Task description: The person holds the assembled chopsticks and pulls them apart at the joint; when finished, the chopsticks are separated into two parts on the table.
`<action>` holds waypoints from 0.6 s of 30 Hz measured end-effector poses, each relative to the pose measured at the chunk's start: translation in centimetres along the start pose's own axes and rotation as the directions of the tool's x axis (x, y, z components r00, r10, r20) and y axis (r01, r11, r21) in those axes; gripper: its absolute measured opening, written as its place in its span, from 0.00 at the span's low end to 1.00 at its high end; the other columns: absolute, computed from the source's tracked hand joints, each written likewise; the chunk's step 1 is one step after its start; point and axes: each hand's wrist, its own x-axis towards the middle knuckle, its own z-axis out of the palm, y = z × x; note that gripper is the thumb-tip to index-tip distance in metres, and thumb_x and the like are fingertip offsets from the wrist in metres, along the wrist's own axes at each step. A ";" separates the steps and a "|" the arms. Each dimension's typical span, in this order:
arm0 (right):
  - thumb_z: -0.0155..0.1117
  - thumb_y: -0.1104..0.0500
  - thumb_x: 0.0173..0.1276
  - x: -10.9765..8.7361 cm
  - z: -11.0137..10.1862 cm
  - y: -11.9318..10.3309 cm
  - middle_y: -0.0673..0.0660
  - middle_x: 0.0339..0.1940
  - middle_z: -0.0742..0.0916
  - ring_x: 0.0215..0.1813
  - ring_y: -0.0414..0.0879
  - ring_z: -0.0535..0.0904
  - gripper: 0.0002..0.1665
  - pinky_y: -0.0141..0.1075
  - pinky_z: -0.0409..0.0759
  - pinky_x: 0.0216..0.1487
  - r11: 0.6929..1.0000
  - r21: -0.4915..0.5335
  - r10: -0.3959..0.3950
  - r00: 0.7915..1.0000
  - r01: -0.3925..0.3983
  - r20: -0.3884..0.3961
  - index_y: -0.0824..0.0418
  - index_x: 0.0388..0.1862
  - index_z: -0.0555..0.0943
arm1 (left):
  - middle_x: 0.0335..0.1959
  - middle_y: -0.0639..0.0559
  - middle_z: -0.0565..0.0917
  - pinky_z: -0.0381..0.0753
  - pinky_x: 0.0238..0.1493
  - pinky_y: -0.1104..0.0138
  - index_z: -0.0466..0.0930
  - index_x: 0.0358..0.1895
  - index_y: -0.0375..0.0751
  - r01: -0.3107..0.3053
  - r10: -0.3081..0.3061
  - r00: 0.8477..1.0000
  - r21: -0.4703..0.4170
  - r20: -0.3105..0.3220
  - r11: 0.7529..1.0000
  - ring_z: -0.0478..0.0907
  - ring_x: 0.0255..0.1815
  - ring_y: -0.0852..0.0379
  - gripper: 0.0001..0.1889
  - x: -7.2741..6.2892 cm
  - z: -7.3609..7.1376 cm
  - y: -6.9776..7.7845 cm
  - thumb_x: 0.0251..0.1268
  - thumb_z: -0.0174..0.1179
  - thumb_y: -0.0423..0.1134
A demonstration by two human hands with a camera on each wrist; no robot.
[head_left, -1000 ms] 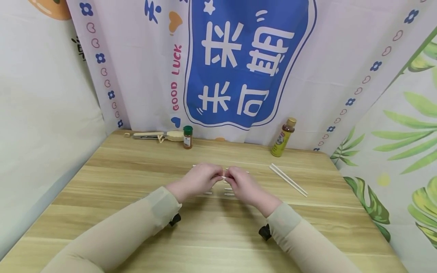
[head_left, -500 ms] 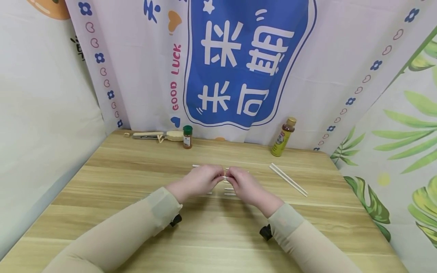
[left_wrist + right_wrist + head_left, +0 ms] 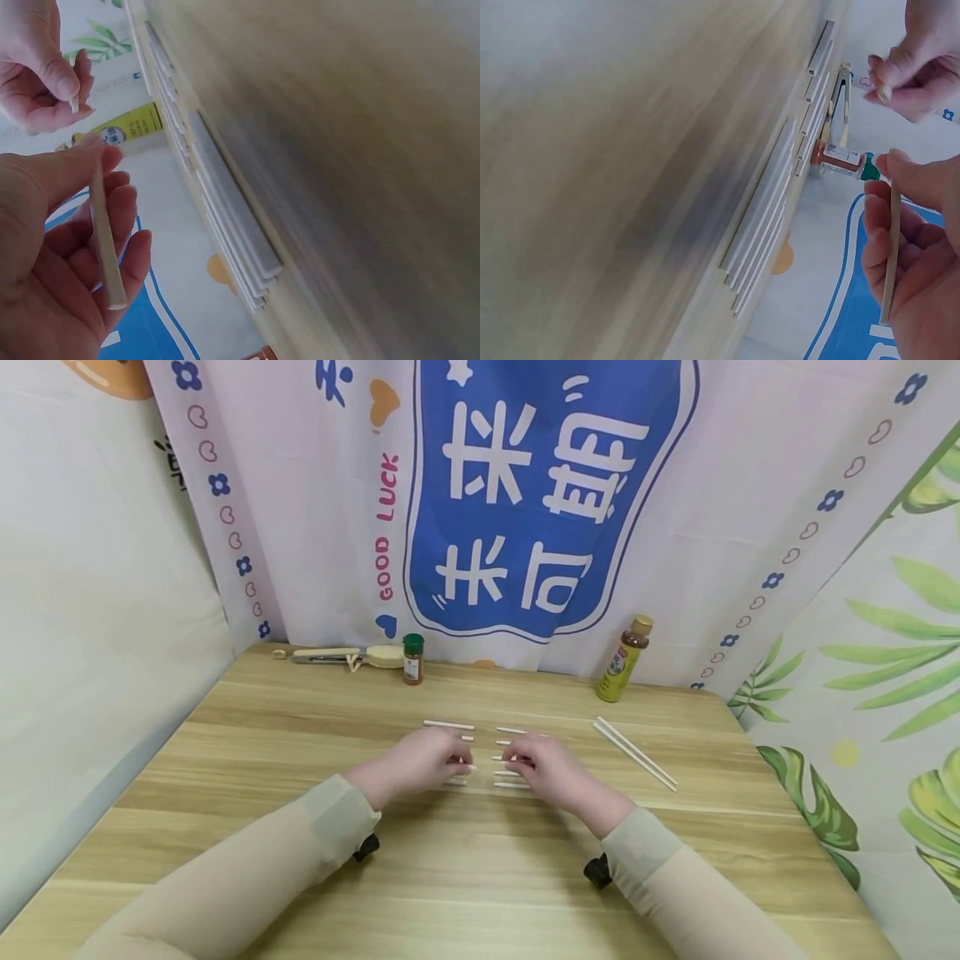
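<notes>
My left hand pinches a short white stick between thumb and fingers, its length lying back along the palm in the left wrist view. My right hand pinches another short stick likewise, seen in the right wrist view. A gap separates the two hands, just above the table. Under and beside the left hand lies a row of short white sticks; a matching row, with a nearest stick, lies by the right hand. Both rows are partly hidden by the hands in the head view.
Two long white chopsticks lie at the right of the wooden table. At the back stand a green-capped spice jar and a yellow-labelled bottle. A beige and metal utensil lies left of the jar, against the printed curtain.
The hands met fingertip to fingertip over a white piece between them; now they have drawn apart left and right and lowered slightly, each with a short stick. More of the rows shows.
</notes>
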 end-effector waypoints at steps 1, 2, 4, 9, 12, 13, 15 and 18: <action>0.65 0.69 0.67 -0.1 0.0 0.0 0.53 0.38 0.85 0.41 0.45 0.81 0.05 0.40 0.79 0.43 1.000 0.004 -0.004 1.000 0.004 0.008 0.64 0.41 0.85 | 0.31 0.62 0.79 0.77 0.36 0.66 0.87 0.36 0.47 0.005 -0.004 1.000 -0.014 0.022 1.000 0.75 0.30 0.64 0.01 -0.2 0.0 0.0 0.65 0.67 0.38; 0.64 0.70 0.67 -0.1 0.1 0.0 0.54 0.39 0.85 0.42 0.46 0.81 0.06 0.40 0.79 0.44 1.000 0.009 -0.006 1.000 0.006 0.019 0.65 0.41 0.85 | 0.29 0.62 0.79 0.77 0.35 0.66 0.86 0.35 0.47 0.009 -0.007 0.999 -0.028 0.041 1.000 0.74 0.29 0.64 0.01 -0.3 0.0 0.0 0.65 0.67 0.38; 0.63 0.72 0.68 -0.2 0.1 0.0 0.55 0.39 0.85 0.43 0.47 0.81 0.07 0.41 0.79 0.46 0.999 0.028 0.014 0.999 -0.015 0.043 0.66 0.42 0.84 | 0.27 0.62 0.79 0.77 0.34 0.66 0.84 0.32 0.47 0.009 -0.006 0.997 -0.045 0.072 0.999 0.74 0.28 0.63 0.03 -0.6 0.0 -0.2 0.64 0.68 0.38; 0.63 0.72 0.67 -0.6 0.5 0.0 0.52 0.32 0.83 0.36 0.43 0.78 0.05 0.39 0.78 0.39 0.992 0.053 0.105 0.988 -0.112 0.113 0.64 0.38 0.82 | 0.23 0.64 0.76 0.75 0.30 0.67 0.80 0.27 0.50 -0.026 0.029 0.995 -0.028 0.095 0.999 0.73 0.25 0.63 0.08 -1.2 0.4 -0.3 0.62 0.69 0.38; 0.67 0.68 0.66 -0.9 0.9 0.0 0.49 0.28 0.81 0.33 0.41 0.75 0.06 0.37 0.77 0.36 0.993 0.002 0.113 0.984 -0.114 0.136 0.60 0.31 0.81 | 0.22 0.66 0.76 0.75 0.30 0.67 0.80 0.25 0.52 -0.018 0.020 0.994 -0.017 0.105 1.000 0.73 0.25 0.64 0.09 -1.5 0.7 -0.3 0.61 0.70 0.40; 0.68 0.67 0.65 -1.0 1.1 0.0 0.48 0.28 0.80 0.32 0.41 0.74 0.07 0.37 0.76 0.36 0.995 -0.021 0.103 0.985 -0.101 0.140 0.59 0.30 0.80 | 0.22 0.66 0.76 0.75 0.30 0.67 0.80 0.25 0.52 -0.010 0.012 0.994 -0.018 0.109 1.000 0.73 0.24 0.64 0.09 -1.6 0.8 -0.3 0.61 0.70 0.40; 0.70 0.66 0.64 -1.1 1.4 0.1 0.47 0.27 0.77 0.32 0.40 0.73 0.08 0.36 0.75 0.36 0.995 -0.065 0.083 0.985 -0.074 0.150 0.57 0.28 0.81 | 0.21 0.66 0.76 0.75 0.30 0.67 0.80 0.24 0.53 0.004 -0.001 0.993 -0.020 0.116 1.000 0.73 0.24 0.64 0.10 -1.7 1.0 -0.3 0.61 0.70 0.41; 0.72 0.65 0.62 -1.2 1.9 0.3 0.46 0.27 0.76 0.32 0.40 0.72 0.07 0.36 0.73 0.35 0.994 -0.103 0.064 0.983 -0.047 0.171 0.57 0.28 0.81 | 0.20 0.66 0.76 0.74 0.30 0.67 0.80 0.23 0.53 0.012 -0.010 0.993 -0.017 0.116 1.000 0.73 0.23 0.64 0.10 -1.8 1.3 -0.4 0.61 0.70 0.41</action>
